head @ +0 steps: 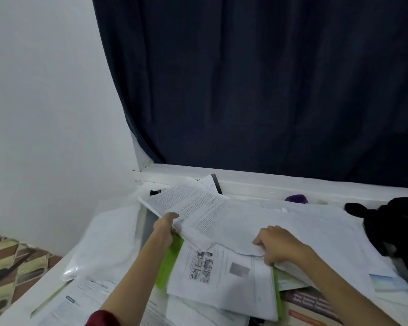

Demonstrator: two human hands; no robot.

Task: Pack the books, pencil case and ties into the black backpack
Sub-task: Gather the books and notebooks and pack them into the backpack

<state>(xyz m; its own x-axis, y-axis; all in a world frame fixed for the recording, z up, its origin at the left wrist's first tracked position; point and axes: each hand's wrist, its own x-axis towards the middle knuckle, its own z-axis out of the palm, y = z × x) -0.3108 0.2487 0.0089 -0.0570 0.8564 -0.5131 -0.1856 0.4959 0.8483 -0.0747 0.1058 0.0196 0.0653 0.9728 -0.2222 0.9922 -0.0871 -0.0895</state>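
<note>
Hiding desk: papers (245,222), blurred backpack (396,227).

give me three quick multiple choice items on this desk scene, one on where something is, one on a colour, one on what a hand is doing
1. Where does the black backpack lie?
A. at the right edge of the desk
B. on the floor at the left
C. between the two hands

2. What colour is the folder under the printed sheets?
A. red
B. bright green
C. black

3. What is the left hand doing?
A. lying flat on the bare desk
B. gripping the edge of a stack of papers
C. holding a pencil case

Answers:
1 A, the dark bag shows at the right, beyond the paper pile.
2 B, a lime strip sticks out beside the left forearm.
3 B, its fingers curl round the lifted paper edge, while the right hand holds other sheets.
</note>
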